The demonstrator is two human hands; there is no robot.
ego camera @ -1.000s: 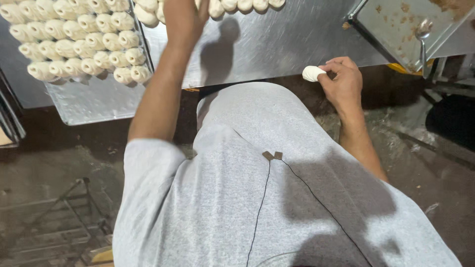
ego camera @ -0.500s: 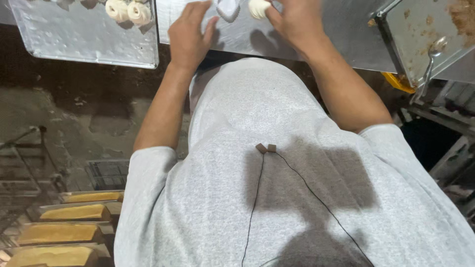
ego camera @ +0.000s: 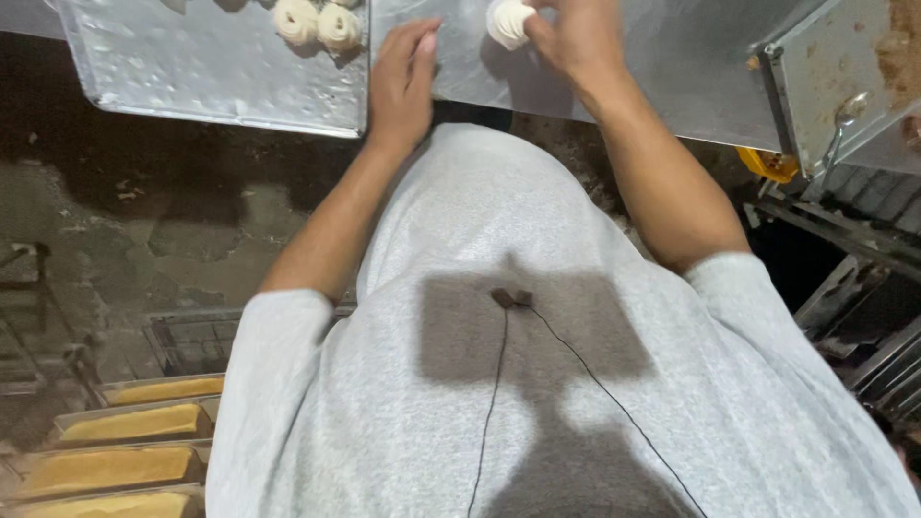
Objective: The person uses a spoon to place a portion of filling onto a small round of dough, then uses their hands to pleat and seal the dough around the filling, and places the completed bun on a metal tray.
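Metal worktable [ego camera: 672, 67] — a baking tray [ego camera: 211, 67] with two dough coils [ego camera: 315, 23].

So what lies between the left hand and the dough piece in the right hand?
Nothing: in the head view only bare metal table lies between the left hand and the dough piece.

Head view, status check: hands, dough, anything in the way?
Right hand pinching a pale coiled dough piece over the metal table. Left hand flat on table edge, empty. Two coiled dough pieces on the steel tray; nothing between.
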